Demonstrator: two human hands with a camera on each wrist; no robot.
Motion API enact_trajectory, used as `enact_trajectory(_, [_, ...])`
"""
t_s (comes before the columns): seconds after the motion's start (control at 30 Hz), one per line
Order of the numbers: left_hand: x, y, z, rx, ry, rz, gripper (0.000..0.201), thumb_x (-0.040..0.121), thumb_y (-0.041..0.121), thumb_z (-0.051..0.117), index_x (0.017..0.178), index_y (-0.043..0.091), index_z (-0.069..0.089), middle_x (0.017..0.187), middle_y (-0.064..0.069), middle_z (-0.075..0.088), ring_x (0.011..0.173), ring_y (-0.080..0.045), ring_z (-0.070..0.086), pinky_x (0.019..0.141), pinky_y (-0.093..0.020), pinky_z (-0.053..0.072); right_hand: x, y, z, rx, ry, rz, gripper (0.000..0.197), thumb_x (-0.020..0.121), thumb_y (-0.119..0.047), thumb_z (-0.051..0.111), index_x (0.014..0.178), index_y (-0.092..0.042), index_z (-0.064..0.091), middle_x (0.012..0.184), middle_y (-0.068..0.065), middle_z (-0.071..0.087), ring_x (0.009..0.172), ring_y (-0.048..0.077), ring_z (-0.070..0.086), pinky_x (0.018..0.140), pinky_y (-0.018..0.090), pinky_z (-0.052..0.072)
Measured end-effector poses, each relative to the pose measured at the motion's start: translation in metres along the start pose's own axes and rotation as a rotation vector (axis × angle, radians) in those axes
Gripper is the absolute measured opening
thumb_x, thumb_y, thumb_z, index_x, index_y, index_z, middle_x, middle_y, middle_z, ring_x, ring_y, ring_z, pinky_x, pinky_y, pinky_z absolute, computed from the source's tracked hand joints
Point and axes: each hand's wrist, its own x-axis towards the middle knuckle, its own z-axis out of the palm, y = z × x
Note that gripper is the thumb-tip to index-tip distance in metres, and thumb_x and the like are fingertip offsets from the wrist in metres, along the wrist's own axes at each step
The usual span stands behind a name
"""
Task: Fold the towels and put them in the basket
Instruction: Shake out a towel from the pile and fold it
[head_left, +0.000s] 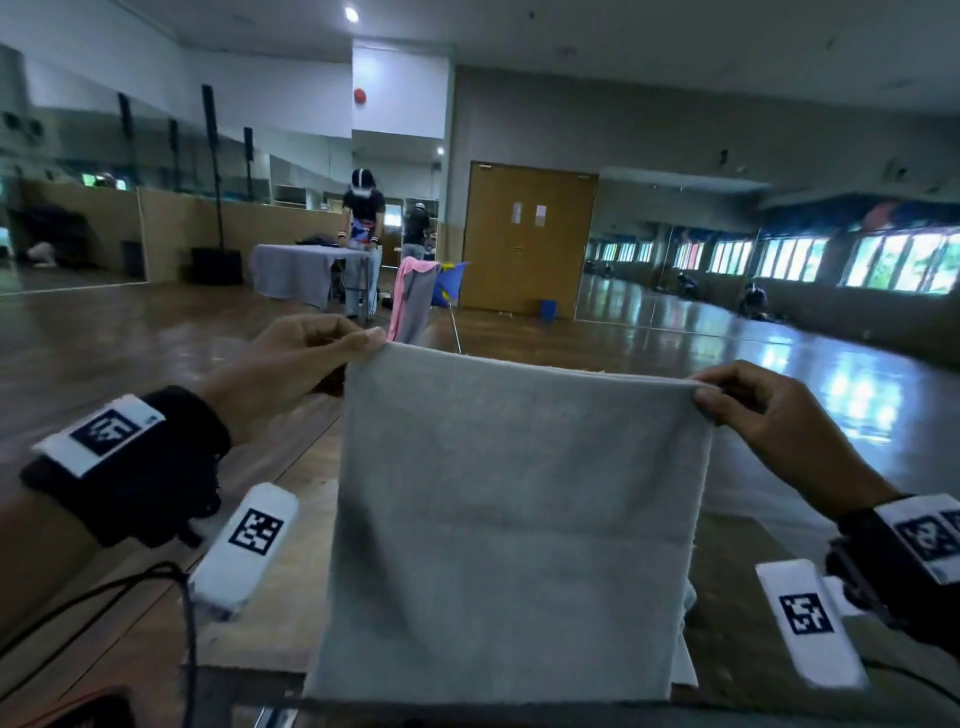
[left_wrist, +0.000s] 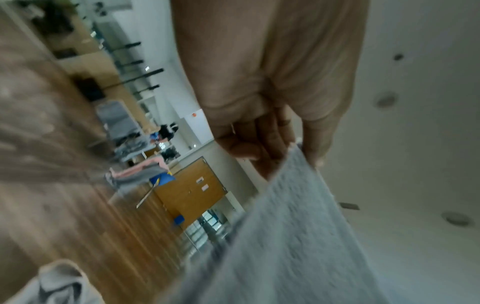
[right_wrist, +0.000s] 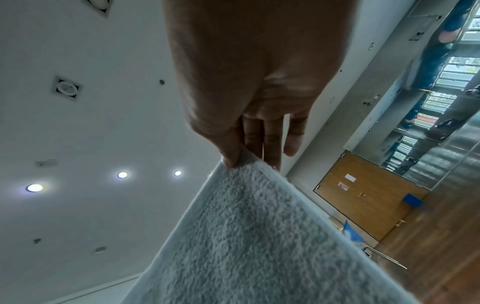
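A grey towel (head_left: 519, 493) hangs in the air in front of me, stretched flat between both hands. My left hand (head_left: 363, 343) pinches its upper left corner between thumb and fingers. My right hand (head_left: 709, 395) pinches the upper right corner. The towel's top edge looks doubled, as if folded over. In the left wrist view the left hand (left_wrist: 298, 152) grips the towel (left_wrist: 298, 236) at its corner, and in the right wrist view the right hand (right_wrist: 239, 162) holds the towel (right_wrist: 259, 236) corner the same way. No basket is in view.
A wooden table top (head_left: 270, 597) lies below the towel. Another crumpled grey cloth (left_wrist: 59, 283) lies low in the left wrist view. Farther off, a chair draped with pink and grey towels (head_left: 413, 301) stands on the wood floor, and a person (head_left: 363, 234) works at a covered table.
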Motion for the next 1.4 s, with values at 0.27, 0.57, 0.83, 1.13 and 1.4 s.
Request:
enact_trajectory(0.27, [-0.001, -0.05, -0.01, 0.24, -0.254, -0.086, 0.052, 0.051, 0.063, 0.078, 0.084, 0.022, 0.075, 0.084, -0.001, 0.075, 0.075, -0.011, 0.068, 0.062, -0.015, 0.051, -0.01, 0.031, 0.017, 0.084, -0.135, 0.151, 0.01, 0.089, -0.009, 0.057, 0.089, -0.007, 0.066, 0.084, 0.002, 0.066, 0.068, -0.01, 0.059, 0.063, 0.002, 0.044])
enact_trajectory(0.57, [0.029, -0.151, 0.025, 0.328, 0.008, -0.121, 0.012, 0.072, 0.023, 0.078, 0.079, 0.018, 0.07, 0.076, 0.006, 0.073, 0.07, 0.001, 0.065, 0.065, -0.012, 0.048, 0.005, 0.127, 0.097, 0.091, -0.172, 0.278, 0.009, 0.089, -0.007, 0.059, 0.085, -0.013, 0.065, 0.076, 0.0, 0.064, 0.062, -0.003, 0.056, 0.06, 0.009, 0.046])
enact_trajectory(0.83, [-0.004, -0.264, 0.056, 0.677, 0.013, 0.056, 0.017, 0.078, 0.005, 0.07, 0.079, 0.021, 0.065, 0.073, 0.003, 0.066, 0.071, -0.007, 0.062, 0.067, -0.016, 0.041, -0.043, 0.188, 0.168, -0.107, -0.181, 0.263, 0.018, 0.082, 0.002, 0.061, 0.084, -0.016, 0.063, 0.083, -0.003, 0.066, 0.076, 0.004, 0.058, 0.076, 0.01, 0.043])
enact_trajectory(1.13, [-0.086, -0.316, 0.063, 0.92, -0.491, -0.017, 0.016, 0.076, 0.021, 0.075, 0.091, 0.028, 0.074, 0.091, 0.009, 0.074, 0.072, -0.016, 0.069, 0.064, -0.025, 0.05, -0.166, 0.233, 0.188, -0.248, -0.621, 0.184, 0.03, 0.074, -0.007, 0.074, 0.088, -0.031, 0.065, 0.097, -0.013, 0.061, 0.098, 0.009, 0.059, 0.089, 0.029, 0.046])
enact_trajectory(1.4, [-0.078, -0.313, 0.064, 0.915, -0.383, 0.14, 0.011, 0.077, 0.014, 0.074, 0.087, 0.018, 0.073, 0.087, 0.004, 0.074, 0.069, -0.022, 0.068, 0.07, -0.033, 0.049, -0.159, 0.239, 0.183, -0.299, -0.432, 0.131, 0.024, 0.075, -0.008, 0.074, 0.091, -0.024, 0.068, 0.094, -0.01, 0.067, 0.092, 0.013, 0.062, 0.083, 0.045, 0.05])
